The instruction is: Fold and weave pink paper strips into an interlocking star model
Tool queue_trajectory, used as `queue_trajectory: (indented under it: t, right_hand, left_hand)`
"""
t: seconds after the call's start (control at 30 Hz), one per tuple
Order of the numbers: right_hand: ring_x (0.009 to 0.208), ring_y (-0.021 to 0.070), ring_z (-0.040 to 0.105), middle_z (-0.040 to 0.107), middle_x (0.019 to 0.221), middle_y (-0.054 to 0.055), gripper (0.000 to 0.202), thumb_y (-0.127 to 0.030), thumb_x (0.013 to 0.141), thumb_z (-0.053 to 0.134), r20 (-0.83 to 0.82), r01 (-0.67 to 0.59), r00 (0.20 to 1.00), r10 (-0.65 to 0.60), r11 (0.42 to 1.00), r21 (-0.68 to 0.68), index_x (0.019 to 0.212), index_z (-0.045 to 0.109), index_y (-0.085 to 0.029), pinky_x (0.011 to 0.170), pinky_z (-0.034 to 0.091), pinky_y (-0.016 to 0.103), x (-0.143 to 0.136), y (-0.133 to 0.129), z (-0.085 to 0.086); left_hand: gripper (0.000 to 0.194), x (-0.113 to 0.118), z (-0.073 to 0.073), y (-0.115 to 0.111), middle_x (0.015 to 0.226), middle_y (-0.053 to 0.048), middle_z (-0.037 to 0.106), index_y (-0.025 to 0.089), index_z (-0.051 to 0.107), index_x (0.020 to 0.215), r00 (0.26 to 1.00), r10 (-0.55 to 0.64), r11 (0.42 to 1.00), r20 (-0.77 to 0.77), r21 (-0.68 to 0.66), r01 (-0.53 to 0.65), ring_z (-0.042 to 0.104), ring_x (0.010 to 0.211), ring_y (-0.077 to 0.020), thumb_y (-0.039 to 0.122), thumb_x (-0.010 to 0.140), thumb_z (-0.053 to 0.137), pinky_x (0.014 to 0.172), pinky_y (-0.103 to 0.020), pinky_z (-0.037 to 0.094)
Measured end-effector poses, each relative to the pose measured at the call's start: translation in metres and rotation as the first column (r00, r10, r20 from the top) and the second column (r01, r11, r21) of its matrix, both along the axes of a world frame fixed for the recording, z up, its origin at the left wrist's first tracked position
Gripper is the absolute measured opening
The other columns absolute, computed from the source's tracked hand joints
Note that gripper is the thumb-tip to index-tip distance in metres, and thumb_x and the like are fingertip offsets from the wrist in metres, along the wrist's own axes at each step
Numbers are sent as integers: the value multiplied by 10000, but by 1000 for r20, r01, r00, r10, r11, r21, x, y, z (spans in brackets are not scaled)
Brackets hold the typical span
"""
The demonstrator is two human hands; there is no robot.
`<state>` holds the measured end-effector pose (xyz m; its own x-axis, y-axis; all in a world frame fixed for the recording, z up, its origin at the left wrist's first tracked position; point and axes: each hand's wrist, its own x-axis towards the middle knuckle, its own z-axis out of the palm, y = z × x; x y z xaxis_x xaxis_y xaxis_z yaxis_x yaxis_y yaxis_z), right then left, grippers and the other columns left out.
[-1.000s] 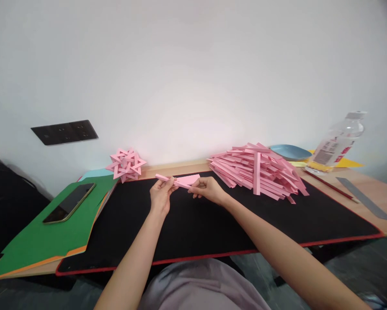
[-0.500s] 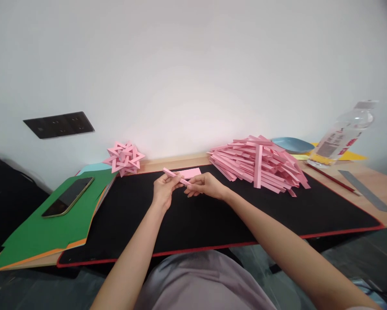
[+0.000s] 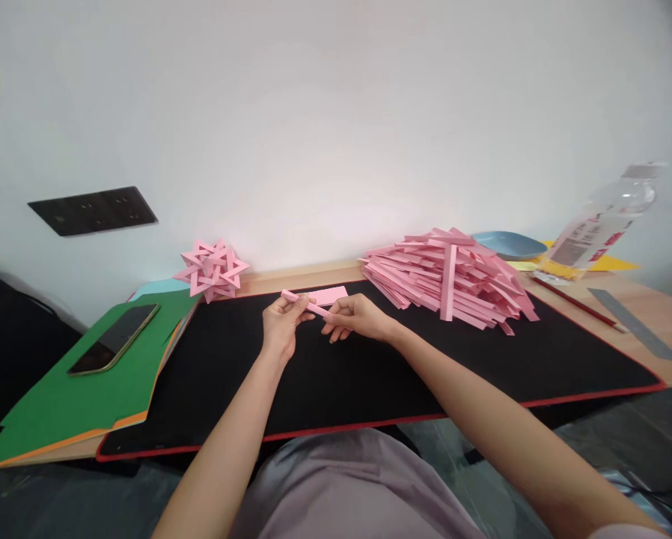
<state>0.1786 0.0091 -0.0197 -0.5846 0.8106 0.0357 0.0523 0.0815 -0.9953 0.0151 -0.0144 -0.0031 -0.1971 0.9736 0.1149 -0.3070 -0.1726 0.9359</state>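
Observation:
A narrow folded pink paper strip [image 3: 314, 308] slants between my two hands, above the black mat [image 3: 336, 382]. My left hand [image 3: 283, 322] pinches it near its upper left end. At the lower right end, the thumb and fingers of my right hand [image 3: 355, 317] close on it. Just behind the strip lies a flat pink paper piece [image 3: 331, 296], partly covered by my hands. A large pile of folded pink strips [image 3: 426, 277] rests to the right of my right hand. Farther left stands a pink paper star ball [image 3: 211, 271] of interlocked frames.
On the left, a phone [image 3: 114, 340] lies on green paper sheets [image 3: 44, 404]. To the right are a blue dish [image 3: 509, 244], a tilted-looking plastic bottle [image 3: 599, 224], a dark red pencil [image 3: 580, 303] and a metal ruler [image 3: 636, 326]. The wall [image 3: 325, 135] rises behind the desk.
Both hands keep their grip on the strip, with slight shifts of the fingers. The view has moved a little, so the whole scene sits slightly differently.

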Motion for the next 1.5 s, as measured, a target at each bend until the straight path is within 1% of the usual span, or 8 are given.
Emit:
queue_trajectory:
  t: [0.13,0.27,0.4,0.6,0.77,1.1,1.33,1.5]
  right_hand:
    - [580,133,667,697,792,120,300,-388,765,611,29,5,1000,-5,1000,1,771,525,-101,480,485,178,0,-1,2]
    - [600,136,670,697,802,123,304,-390,763,614,53,-31,998,30,999,10,798,542,-96,501,490,183,0,-3,4]
    - [602,140,670,697,810,120,333,-413,757,612,40,-54,998,53,998,24,844,556,-97,505,487,188,0,-4,3]
    - [606,145,670,696,809,120,373,-450,747,607,17,-38,999,38,999,28,853,571,-94,517,490,201,-1,-2,0]
    - [611,144,669,697,817,120,383,-456,736,612,13,-21,1000,21,999,40,845,583,-90,526,493,208,-1,-1,-1]
    - [567,128,657,701,781,114,345,-434,732,617,67,7,998,-13,997,82,738,585,-91,486,454,184,1,-1,-1]
    - [561,127,654,701,777,112,349,-444,733,612,46,17,999,-22,995,99,736,573,-97,482,443,188,-2,-1,-2]
    - [588,134,660,699,775,107,383,-477,725,606,45,1,999,-6,995,100,762,578,-97,506,462,201,-2,-1,-4]
  left_hand:
    - [314,-1,2,1,699,-79,674,87,660,772,999,42,999,23,-4,-42,613,599,-130,339,602,733,519,-224,493]
    - [299,-4,2,2,680,-74,668,83,660,743,996,79,997,38,3,-80,612,605,-125,321,585,746,518,-210,487]
    - [282,-3,1,1,694,-70,668,88,663,739,998,43,999,48,5,-44,614,615,-127,307,583,748,526,-214,488]
    - [255,2,-1,-3,756,-75,672,88,656,728,994,-102,995,-27,15,102,630,696,-155,285,593,747,637,-276,530]
    - [307,4,-1,-4,752,-75,672,92,657,814,996,-85,996,5,1,85,630,672,-150,309,611,733,637,-287,533]
    - [273,1,-5,-3,752,-83,678,97,679,687,998,-33,999,-55,29,35,620,614,-135,332,568,753,562,-249,523]
    - [275,1,-5,-2,726,-70,674,102,667,677,999,-1,1000,-44,17,2,615,599,-126,335,560,755,522,-221,512]
    - [301,1,-4,-4,680,-45,661,107,660,737,995,-72,996,-72,-56,68,613,595,-123,260,512,789,539,-224,513]
